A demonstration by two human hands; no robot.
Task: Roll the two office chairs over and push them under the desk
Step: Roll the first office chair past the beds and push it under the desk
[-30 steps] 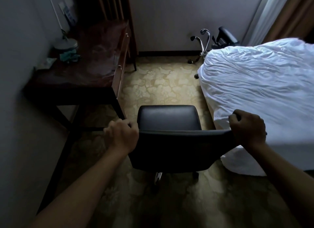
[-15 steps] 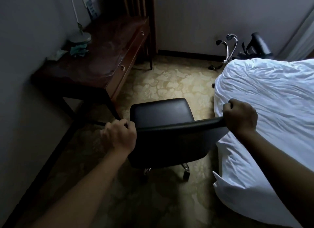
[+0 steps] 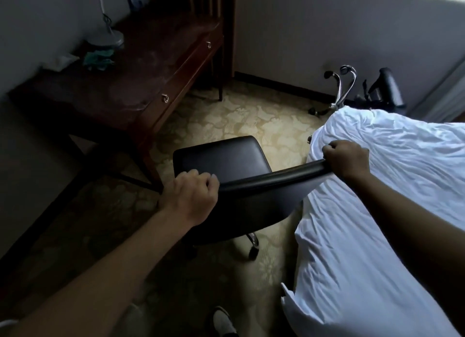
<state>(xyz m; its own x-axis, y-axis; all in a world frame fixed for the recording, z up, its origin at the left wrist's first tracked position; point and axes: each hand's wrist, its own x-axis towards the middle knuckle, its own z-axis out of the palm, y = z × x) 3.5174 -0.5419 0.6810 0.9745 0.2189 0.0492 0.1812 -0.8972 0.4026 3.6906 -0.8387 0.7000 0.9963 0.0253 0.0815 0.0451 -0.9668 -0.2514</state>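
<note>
A black office chair stands on the carpet between the desk and the bed, its seat facing away from me. My left hand grips the left end of its backrest top, and my right hand grips the right end, beside the bed's edge. The dark wooden desk runs along the left wall, its near leg just left of the chair. A second black chair lies tipped over beyond the bed's far corner, with its chrome legs and castors in the air.
The bed with a white duvet fills the right side, close against the chair. A lamp base and a teal cloth sit on the desk. My shoe shows at the bottom. Patterned carpet lies open ahead.
The chair has turned with its seat swinging left toward the desk, and my view has swung left and closer. Both hands have kept their grip on the backrest.
</note>
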